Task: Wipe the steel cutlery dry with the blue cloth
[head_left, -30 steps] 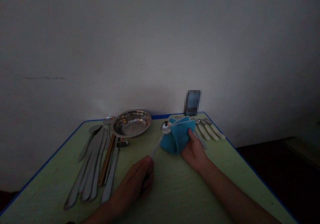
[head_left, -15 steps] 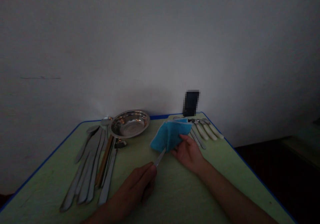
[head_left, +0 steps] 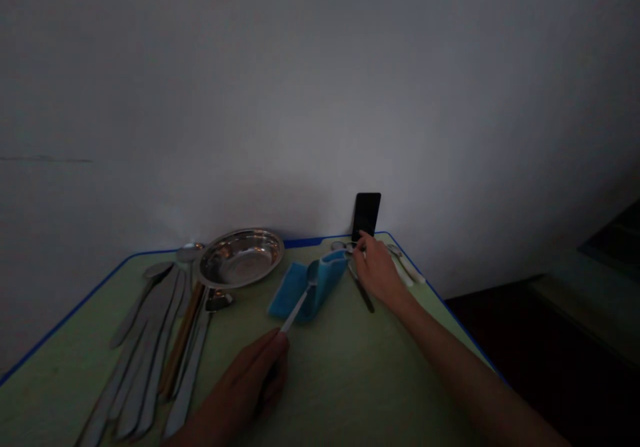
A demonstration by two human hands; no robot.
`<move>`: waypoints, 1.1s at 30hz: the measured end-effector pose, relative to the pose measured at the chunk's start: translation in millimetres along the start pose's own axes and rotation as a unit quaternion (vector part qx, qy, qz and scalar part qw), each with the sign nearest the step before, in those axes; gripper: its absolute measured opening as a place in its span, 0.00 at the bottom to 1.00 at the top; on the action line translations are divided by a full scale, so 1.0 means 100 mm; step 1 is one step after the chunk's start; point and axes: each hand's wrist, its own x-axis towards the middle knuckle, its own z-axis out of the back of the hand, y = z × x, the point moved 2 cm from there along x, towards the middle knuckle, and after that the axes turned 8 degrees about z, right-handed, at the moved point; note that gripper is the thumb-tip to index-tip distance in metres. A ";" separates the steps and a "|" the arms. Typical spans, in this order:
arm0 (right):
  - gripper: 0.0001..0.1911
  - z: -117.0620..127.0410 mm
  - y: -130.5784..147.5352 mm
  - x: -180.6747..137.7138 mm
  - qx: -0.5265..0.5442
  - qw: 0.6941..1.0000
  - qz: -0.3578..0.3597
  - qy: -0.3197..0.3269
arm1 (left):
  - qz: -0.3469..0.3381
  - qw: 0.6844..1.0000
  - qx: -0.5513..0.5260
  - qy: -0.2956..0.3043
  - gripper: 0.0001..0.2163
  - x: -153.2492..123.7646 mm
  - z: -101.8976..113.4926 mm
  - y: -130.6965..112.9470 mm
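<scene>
My left hand (head_left: 250, 370) is closed around the handle of a spoon (head_left: 297, 310). The spoon's bowl lies over a folded blue cloth (head_left: 287, 294), which rests on the table with one side standing up. Farther back, my right hand (head_left: 377, 264) is stretched over the cutlery at the right, its finger and thumb slightly apart and nothing visible between them. Just left of its fingers is a metal spoon (head_left: 343, 246). A dark handle (head_left: 365, 294) lies below the hand. Part of the cutlery there is hidden by the hand.
A steel bowl (head_left: 243, 257) stands at the back left. Several long metal utensils (head_left: 135, 367), brown sticks (head_left: 183, 340) and a small ladle (head_left: 220, 300) lie left of my left hand. White-handled cutlery (head_left: 413, 270) lies at right. A phone (head_left: 367, 214) leans on the wall.
My right hand has let go of the blue cloth and moved back to the cutlery. The cloth now lies on the table, exposing the spoon's bowl. The view has shifted right.
</scene>
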 end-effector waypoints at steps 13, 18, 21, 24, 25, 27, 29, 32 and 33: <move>0.28 -0.39 -0.17 0.36 -0.111 0.990 -0.032 0.084 | 0.024 1.000 0.002 0.011 0.21 0.00 -0.01 0.00; 0.27 -0.41 -0.13 0.32 -0.124 0.989 -0.025 0.076 | 0.036 0.999 -0.017 0.024 0.21 -0.02 -0.01 -0.03; 0.24 -0.34 -0.06 0.21 -0.132 0.988 -0.010 0.075 | 0.029 0.999 -0.013 0.020 0.21 -0.02 0.00 -0.03; 0.18 -0.25 0.06 0.02 -0.144 0.982 0.038 0.114 | 0.021 1.000 0.002 0.011 0.21 -0.01 0.01 -0.01; 0.16 -0.24 0.10 -0.04 -0.149 0.977 0.065 0.140 | 0.015 1.000 0.001 0.010 0.21 0.00 0.01 0.00; 0.15 -0.23 0.18 -0.14 -0.159 0.963 0.101 0.191 | 0.001 1.000 -0.010 0.008 0.21 0.02 0.00 0.03; 0.17 -0.24 0.25 -0.17 -0.171 0.954 0.118 0.214 | -0.002 0.999 -0.031 0.007 0.21 0.03 0.00 0.05; 0.21 -0.26 0.32 -0.12 -0.183 0.952 0.112 0.218 | 0.012 0.999 -0.053 -0.004 0.21 0.02 -0.01 0.05; 0.21 -0.26 0.33 -0.09 -0.181 0.952 0.107 0.223 | 0.015 0.998 -0.054 -0.009 0.21 0.01 -0.01 0.05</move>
